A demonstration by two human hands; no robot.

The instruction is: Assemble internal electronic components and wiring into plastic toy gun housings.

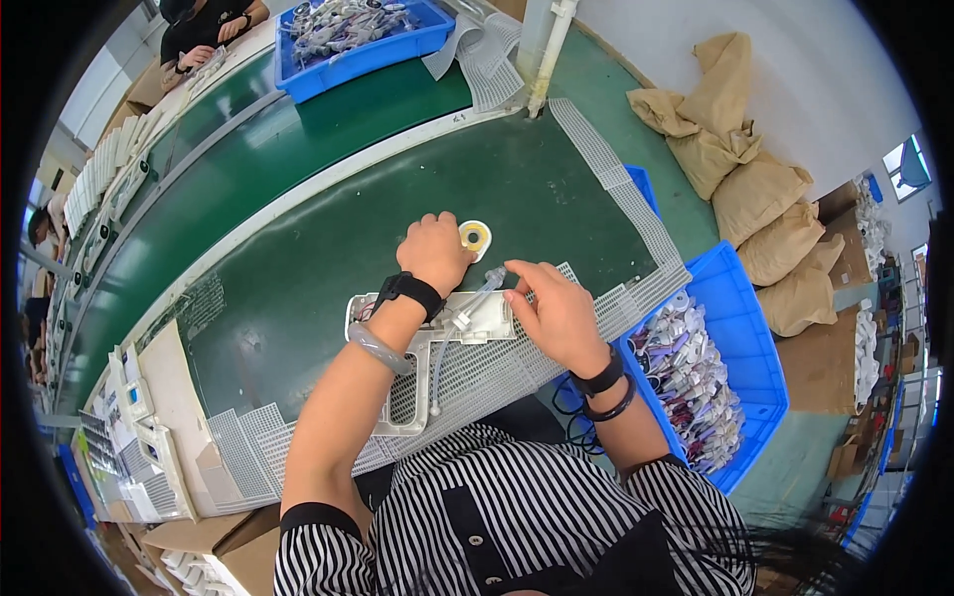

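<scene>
My left hand (435, 256) is closed, its fingers curled at the edge of a round white part with a yellow ring and dark centre (476, 238). Its grip is partly hidden under the hand. My right hand (558, 316) has thumb and index finger apart, the index tip close beside a clear plastic fitting (494, 279). From that fitting a white connector (461, 320) and a thin tube (438, 372) run down across a white gun-shaped housing half (419, 382). The housing lies below both hands, on the perforated matting, its handle loop toward me.
A blue crate (760, 382) full of small purple and white parts stands at my right. Another blue bin (363, 58) of parts sits across the green table (328, 238). Brown sacks (770, 199) lean by the wall. A co-worker (204, 35) works at the far left.
</scene>
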